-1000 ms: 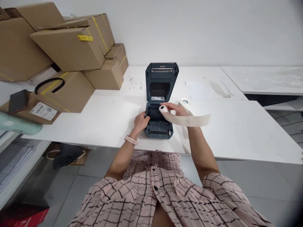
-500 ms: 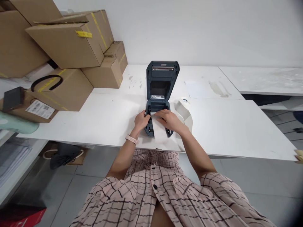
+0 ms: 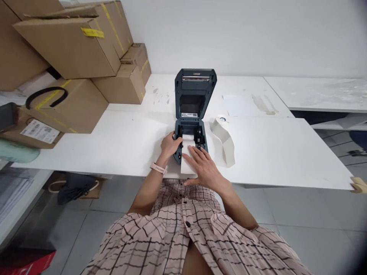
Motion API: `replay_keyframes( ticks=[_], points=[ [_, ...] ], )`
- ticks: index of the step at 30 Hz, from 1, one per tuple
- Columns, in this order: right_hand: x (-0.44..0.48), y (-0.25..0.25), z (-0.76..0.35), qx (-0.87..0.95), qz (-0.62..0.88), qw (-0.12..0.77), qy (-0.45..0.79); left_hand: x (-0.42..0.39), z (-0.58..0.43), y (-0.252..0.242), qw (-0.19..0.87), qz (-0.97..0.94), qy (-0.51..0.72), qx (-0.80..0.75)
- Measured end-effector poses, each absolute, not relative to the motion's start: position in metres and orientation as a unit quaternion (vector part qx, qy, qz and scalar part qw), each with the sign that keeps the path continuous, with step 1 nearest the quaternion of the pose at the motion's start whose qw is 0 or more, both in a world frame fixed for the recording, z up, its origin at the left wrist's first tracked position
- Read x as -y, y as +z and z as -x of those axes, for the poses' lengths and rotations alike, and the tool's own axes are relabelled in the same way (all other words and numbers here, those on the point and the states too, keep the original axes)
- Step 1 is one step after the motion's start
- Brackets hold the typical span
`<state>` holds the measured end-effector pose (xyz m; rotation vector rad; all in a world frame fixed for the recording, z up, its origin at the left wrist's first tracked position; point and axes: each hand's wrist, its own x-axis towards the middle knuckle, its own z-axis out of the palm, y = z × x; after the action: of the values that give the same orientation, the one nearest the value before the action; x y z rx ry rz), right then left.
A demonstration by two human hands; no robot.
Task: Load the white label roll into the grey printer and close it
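Note:
A dark blue-grey label printer point(image 3: 195, 91) stands on the white table with its lid raised. Inside it lies a white paper roll, and a strip of white paper point(image 3: 186, 165) runs from it over the front edge. My left hand point(image 3: 169, 145) grips the left side of the printer body, thumb on the inner edge. My right hand point(image 3: 203, 166) lies on the strip with fingers spread, palm down. Right of the printer, a loose curled strip of backing paper point(image 3: 226, 145) rests on the table beside a small round core point(image 3: 222, 119).
Several cardboard boxes point(image 3: 74, 49) are stacked at the left, with a black curved band point(image 3: 47, 91) on one. A green bottle-like object point(image 3: 18, 151) lies at the far left. A dark bag point(image 3: 76, 188) sits below the table.
My right hand has moved from inside the printer toward its front, and its fingers have spread over the strip. The left hand keeps its place on the printer's side. The view has shifted slightly.

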<state>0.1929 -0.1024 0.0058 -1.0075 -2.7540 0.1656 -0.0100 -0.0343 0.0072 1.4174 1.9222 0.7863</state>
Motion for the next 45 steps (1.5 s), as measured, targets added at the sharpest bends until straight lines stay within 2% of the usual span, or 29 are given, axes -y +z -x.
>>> replay_keyframes(
  ticks=[20, 24, 26, 28, 30, 31, 32, 36, 39, 42, 45],
  points=[
    [0.103, 0.012, -0.212, 0.916, 0.351, 0.145, 0.127, 0.035, 0.013, 0.003, 0.337, -0.539, 0.330, -0.698],
    [0.107, 0.026, -0.219, 0.915, 0.310, 0.149, 0.211, 0.036, 0.014, 0.001, 0.336, -0.541, 0.336, -0.694],
    [0.104, 0.039, -0.225, 0.897, 0.269, 0.192, 0.294, 0.036, 0.014, 0.000, 0.338, -0.540, 0.335, -0.694],
    [0.084, 0.052, -0.231, 0.843, 0.283, 0.313, 0.335, 0.035, 0.015, 0.000, 0.341, -0.537, 0.332, -0.697],
    [0.040, 0.063, -0.233, 0.754, 0.350, 0.472, 0.295, 0.035, 0.015, 0.001, 0.344, -0.535, 0.330, -0.697],
    [0.009, 0.066, -0.233, 0.713, 0.379, 0.531, 0.257, 0.035, 0.015, 0.002, 0.345, -0.536, 0.330, -0.696],
    [-0.027, 0.069, -0.231, 0.697, 0.387, 0.553, 0.243, 0.035, 0.014, 0.003, 0.346, -0.536, 0.329, -0.696],
    [-0.172, 0.076, -0.209, 0.686, 0.384, 0.528, 0.320, 0.038, 0.013, 0.006, 0.352, -0.529, 0.322, -0.702],
    [-0.217, 0.081, -0.186, 0.659, 0.384, 0.508, 0.401, 0.049, 0.018, 0.002, 0.357, -0.525, 0.327, -0.700],
    [-0.180, 0.078, -0.177, 0.661, 0.363, 0.530, 0.389, 0.065, 0.029, -0.007, 0.367, -0.497, 0.359, -0.700],
    [-0.092, 0.067, -0.186, 0.688, 0.371, 0.523, 0.341, 0.079, 0.039, -0.007, 0.379, -0.446, 0.430, -0.687]
  ],
)
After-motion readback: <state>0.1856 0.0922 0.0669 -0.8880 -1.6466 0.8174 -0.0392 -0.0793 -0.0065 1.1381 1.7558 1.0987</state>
